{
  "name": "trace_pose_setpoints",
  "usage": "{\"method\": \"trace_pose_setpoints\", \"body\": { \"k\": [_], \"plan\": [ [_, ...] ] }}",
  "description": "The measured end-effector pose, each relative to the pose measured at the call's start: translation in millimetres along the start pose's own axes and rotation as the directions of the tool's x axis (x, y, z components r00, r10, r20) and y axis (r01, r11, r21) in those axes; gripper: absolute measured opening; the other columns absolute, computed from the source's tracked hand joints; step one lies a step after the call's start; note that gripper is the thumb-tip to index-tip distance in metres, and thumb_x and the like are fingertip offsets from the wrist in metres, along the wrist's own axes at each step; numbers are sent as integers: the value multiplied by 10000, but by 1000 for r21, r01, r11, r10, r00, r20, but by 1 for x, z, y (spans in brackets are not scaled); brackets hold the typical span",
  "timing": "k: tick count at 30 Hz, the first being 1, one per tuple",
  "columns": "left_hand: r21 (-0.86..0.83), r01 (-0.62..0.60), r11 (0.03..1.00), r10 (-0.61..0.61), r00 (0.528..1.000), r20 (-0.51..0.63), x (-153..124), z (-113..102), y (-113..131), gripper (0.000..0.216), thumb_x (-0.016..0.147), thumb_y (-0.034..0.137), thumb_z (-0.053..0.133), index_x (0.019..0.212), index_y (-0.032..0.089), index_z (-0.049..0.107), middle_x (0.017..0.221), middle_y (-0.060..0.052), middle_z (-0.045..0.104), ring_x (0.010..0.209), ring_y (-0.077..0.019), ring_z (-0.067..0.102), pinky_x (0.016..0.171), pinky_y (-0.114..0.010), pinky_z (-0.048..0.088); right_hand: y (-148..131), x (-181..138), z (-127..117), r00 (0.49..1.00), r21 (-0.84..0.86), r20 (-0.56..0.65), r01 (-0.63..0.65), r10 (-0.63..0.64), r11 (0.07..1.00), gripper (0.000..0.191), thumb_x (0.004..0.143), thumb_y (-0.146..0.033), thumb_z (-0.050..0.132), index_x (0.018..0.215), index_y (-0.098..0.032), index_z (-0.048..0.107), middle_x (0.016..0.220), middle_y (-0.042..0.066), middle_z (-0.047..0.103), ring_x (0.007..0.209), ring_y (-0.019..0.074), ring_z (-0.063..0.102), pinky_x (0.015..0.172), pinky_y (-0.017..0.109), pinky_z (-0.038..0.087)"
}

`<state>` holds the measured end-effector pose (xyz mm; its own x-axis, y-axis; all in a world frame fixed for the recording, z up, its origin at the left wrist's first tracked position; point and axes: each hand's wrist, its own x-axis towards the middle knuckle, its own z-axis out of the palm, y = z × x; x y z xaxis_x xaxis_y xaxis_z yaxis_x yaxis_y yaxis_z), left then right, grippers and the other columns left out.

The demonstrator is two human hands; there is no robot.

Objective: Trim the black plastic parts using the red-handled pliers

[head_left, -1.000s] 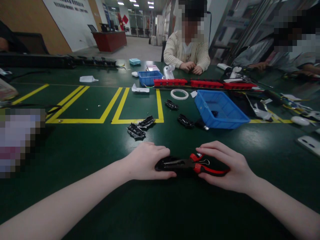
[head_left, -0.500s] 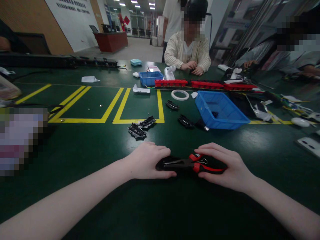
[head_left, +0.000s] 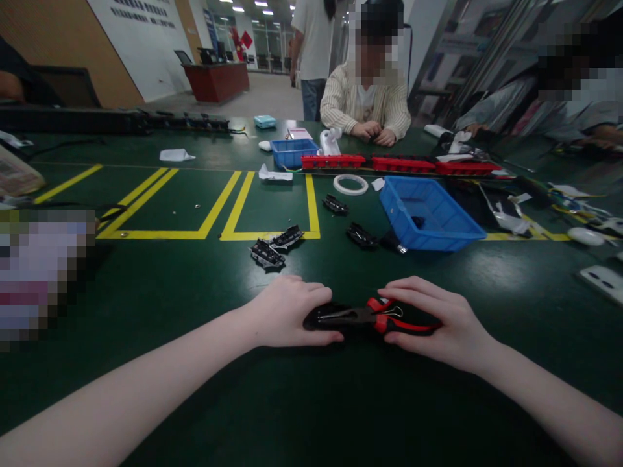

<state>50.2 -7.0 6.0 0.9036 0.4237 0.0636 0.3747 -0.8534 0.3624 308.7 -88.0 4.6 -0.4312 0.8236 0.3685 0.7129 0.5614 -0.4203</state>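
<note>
My right hand [head_left: 445,324] is wrapped round the red-and-black handles of needle-nose pliers [head_left: 357,316], whose jaws point left. A dark part [head_left: 315,322] with a smooth black surface sits in the grip of my left hand [head_left: 287,314], thumb on the near side and fingers on the far side. The plier jaws reach over or into this part; whether they pinch it I cannot tell. Beyond my left hand lie two small black-and-silver parts [head_left: 267,253], one touching the other. Two more black parts [head_left: 361,236] rest farther right.
A blue bin [head_left: 433,217] stands beyond my right hand, with a roll of white tape [head_left: 350,185] to its left. Red strips [head_left: 403,164] and a smaller blue bin [head_left: 293,154] lie farther back. Yellow tape lines [head_left: 272,237] cross the green table. A person [head_left: 365,104] sits opposite.
Both hands and the pliers have hardly moved. In the background, a standing person has shifted to the left.
</note>
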Motion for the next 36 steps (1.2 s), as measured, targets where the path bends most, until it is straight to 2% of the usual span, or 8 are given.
{"method": "trace_pose_setpoints", "body": {
  "k": [11, 20, 31, 36],
  "plan": [
    [13, 4, 1000, -5, 999, 41, 2, -5, 2, 348, 822, 517, 571, 789, 172, 534, 691, 32, 572, 559, -114, 508, 527, -231, 315, -8, 3, 5, 999, 6, -7, 36, -36, 999, 417, 759, -294, 681, 1150, -203, 567, 1055, 85, 633, 951, 197, 631, 791, 321, 553],
    [11, 7, 1000, -8, 1000, 15, 0, -2, 1, 351, 814, 521, 576, 776, 175, 533, 688, 34, 568, 555, -113, 499, 525, -230, 312, -2, 0, 0, 999, 8, -50, -11, 12, 1000, 390, 761, -280, 676, 1131, -218, 571, 1058, 85, 633, 952, 197, 632, 796, 332, 548],
    [-38, -41, 998, 39, 998, -50, -1, -1, 1, 409, 803, 561, 565, 715, 164, 527, 613, 40, 542, 504, -92, 462, 503, -223, 290, -7, 3, -1, 980, 236, 6, -195, 199, 952, 315, 757, -288, 665, 1066, -247, 616, 1021, 56, 674, 881, 203, 658, 723, 334, 555],
    [-11, -85, 996, 83, 988, -128, -5, 0, 4, 382, 798, 538, 574, 711, 172, 506, 625, 44, 538, 507, -86, 456, 502, -227, 299, -8, 2, -2, 988, 237, 23, -151, 150, 960, 333, 749, -283, 682, 1072, -245, 610, 1012, 57, 670, 874, 200, 654, 719, 325, 550]
  ]
}}
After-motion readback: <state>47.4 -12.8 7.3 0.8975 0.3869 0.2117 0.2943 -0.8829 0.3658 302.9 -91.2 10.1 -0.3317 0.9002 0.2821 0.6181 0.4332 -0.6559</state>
